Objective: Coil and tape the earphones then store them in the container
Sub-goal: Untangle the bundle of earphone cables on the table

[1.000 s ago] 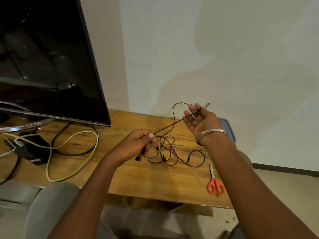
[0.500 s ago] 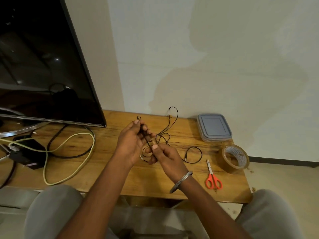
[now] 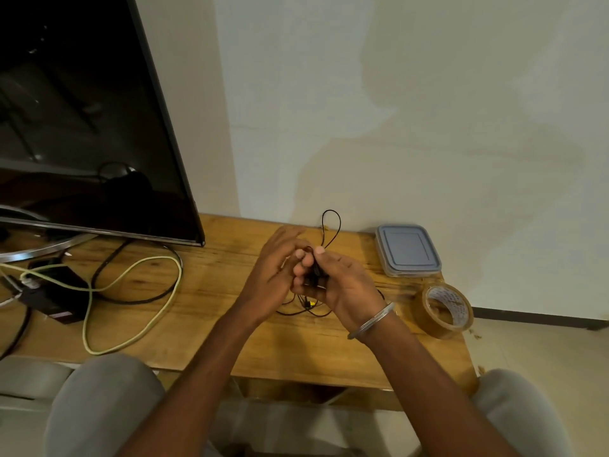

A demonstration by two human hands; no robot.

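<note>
Over the middle of the wooden table (image 3: 211,311), both hands meet around the black earphones (image 3: 315,276); the right hand (image 3: 344,286) curls its fingers round a small bunch of gathered cord, with the thumb pressed on top; the left hand (image 3: 272,270) lies against it from the other side, fingers fairly straight and blurred, and I cannot tell whether it pinches the cord or only guides it; one loop of cord stands up beyond the fingertips toward the wall, and several loose strands trail on the wood beneath the wrists, so the coil looks only partly wound; by my judgement the task is early, in the coiling step, with perhaps half the cord gathered; nothing is taped yet, for the roll of brown packing tape (image 3: 449,311) sits untouched near the right edge of the table, well apart from the hands; the grey plastic container (image 3: 408,250) waits by the wall behind the roll with its lid still on; left to do: finish winding, bind the coil with tape, open the container and put the earphones inside.
</note>
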